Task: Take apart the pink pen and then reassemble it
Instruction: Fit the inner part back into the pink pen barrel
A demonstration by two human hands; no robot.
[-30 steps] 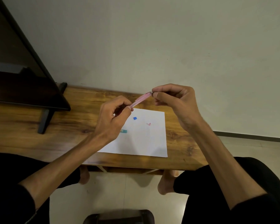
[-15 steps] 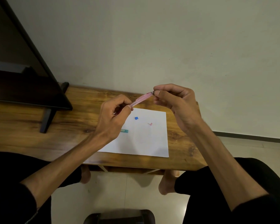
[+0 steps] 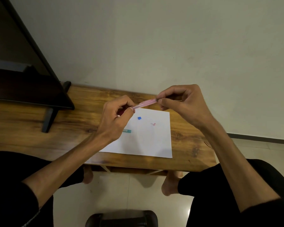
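Observation:
The pink pen (image 3: 144,103) is held in the air above a white sheet of paper (image 3: 147,141), slanting up to the right. My left hand (image 3: 115,118) pinches its lower left end. My right hand (image 3: 182,102) pinches its upper right end with thumb and forefinger. On the paper lie a small pink part (image 3: 153,124), a small blue part (image 3: 139,118) and a teal piece (image 3: 127,131) half hidden by my left wrist.
The paper lies on a low wooden table (image 3: 56,128) against a pale wall. A dark flat screen on a black stand (image 3: 23,71) fills the table's left side. My knees sit at the table's near edge, with a dark object (image 3: 121,218) on the floor between them.
Both hands and the pen stay in nearly the same place. The view has shifted slightly; the grip on both ends is unchanged.

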